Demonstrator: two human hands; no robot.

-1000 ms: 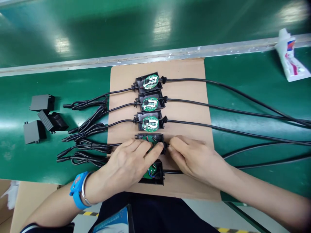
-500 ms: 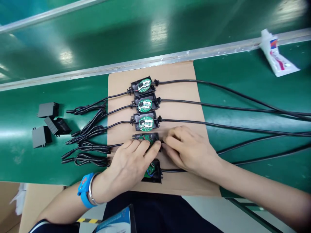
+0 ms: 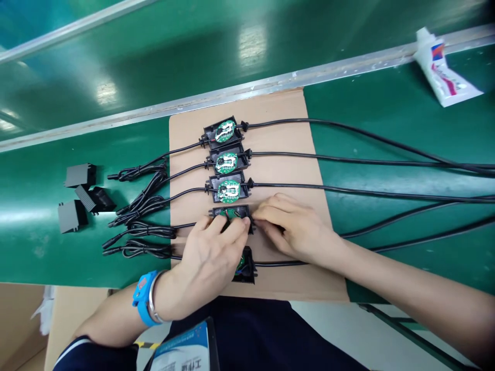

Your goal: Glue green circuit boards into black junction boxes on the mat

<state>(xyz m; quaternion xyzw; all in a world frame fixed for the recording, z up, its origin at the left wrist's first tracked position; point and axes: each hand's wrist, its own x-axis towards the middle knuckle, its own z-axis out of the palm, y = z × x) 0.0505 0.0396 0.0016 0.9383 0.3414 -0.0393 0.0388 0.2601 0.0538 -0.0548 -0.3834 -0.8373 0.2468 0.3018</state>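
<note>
A green table (image 3: 371, 118) with glossy reflections carries a brown cardboard sheet (image 3: 278, 111), its far edge by a metal strip (image 3: 232, 96); pale floor (image 3: 328, 324) shows below. On the sheet, open black cases stand in a column, the fourth case (image 3: 246, 209) from the far side lying between the hands. The left hand (image 3: 211, 257) bends over it, fingers curled and slightly parted, tips at its right part; whether they grip anything cannot be told. The right hand (image 3: 297, 229) has thumb and index finger close together at the case's right end; what they pinch is hidden. The left hand hides most of that case's circuit board (image 3: 231, 212) and the left part of the fifth case (image 3: 249, 277). Black cables (image 3: 367, 191) run out of view at right, and a badge (image 3: 185, 350) is cut off below.
</note>
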